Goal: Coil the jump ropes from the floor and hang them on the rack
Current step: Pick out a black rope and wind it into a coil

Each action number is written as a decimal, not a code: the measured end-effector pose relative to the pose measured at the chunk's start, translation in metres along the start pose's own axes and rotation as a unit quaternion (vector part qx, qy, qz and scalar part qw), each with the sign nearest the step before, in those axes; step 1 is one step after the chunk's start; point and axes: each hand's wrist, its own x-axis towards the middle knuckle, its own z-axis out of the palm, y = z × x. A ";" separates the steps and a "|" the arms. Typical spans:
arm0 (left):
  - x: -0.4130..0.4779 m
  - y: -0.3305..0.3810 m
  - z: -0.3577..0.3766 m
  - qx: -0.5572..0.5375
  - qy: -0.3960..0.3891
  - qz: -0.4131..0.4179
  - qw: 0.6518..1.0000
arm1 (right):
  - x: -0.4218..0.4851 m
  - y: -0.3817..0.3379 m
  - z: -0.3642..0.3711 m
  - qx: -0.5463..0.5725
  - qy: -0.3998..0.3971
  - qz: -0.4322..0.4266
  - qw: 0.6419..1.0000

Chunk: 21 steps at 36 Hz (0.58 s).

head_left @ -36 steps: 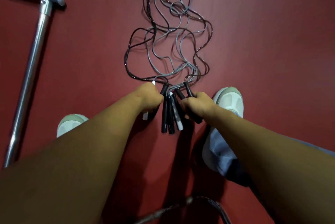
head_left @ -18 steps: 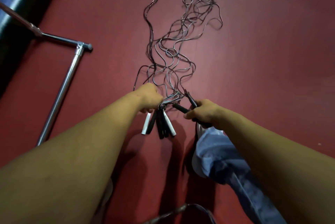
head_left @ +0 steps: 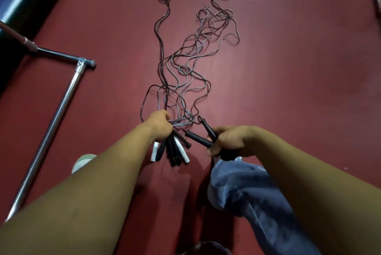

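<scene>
The left grip is clenched round a bundle of handles, some black and some white. They hang below the fist, and their cords come out above it. The right grip, just beside the bundle, grasps two more black handles that point towards it. From the bundle the jump ropes trail away over the red floor in loose, crossing waves, and their far loops lie well apart from it. The rack, a shiny metal post with a crossbar, also stands well apart from the bundle, on the left grip's side.

The step in hand looks like gathering every handle into one fist. No cord is coiled yet, so the task is probably near its start.

To do it well, the two spare handles should join the bundle with their ends level, so that all the cords start from one spot. That would free the right grip to draw the cords in.

The cords look thin and slippery, and they cross each other close to the bundle, so a hard pull could tighten a crossing into a knot. Slow, even draws would let the far loops slide over the floor and shake themselves apart. Loops of equal size should sit more neatly over the crossbar.

A shoe and a trouser leg are near the bundle, so a cord might catch underfoot.
</scene>
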 end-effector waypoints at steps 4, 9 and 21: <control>0.020 -0.007 0.019 0.042 0.004 0.005 0.999 | 0.007 0.006 -0.004 0.003 -0.028 0.010 1.000; 0.048 -0.011 0.033 0.095 -0.021 0.014 0.995 | 0.021 0.008 -0.008 -0.022 -0.034 0.010 0.999; 0.074 0.005 0.044 -0.081 -0.046 -0.044 0.995 | 0.061 0.024 -0.005 -0.201 0.172 0.034 0.964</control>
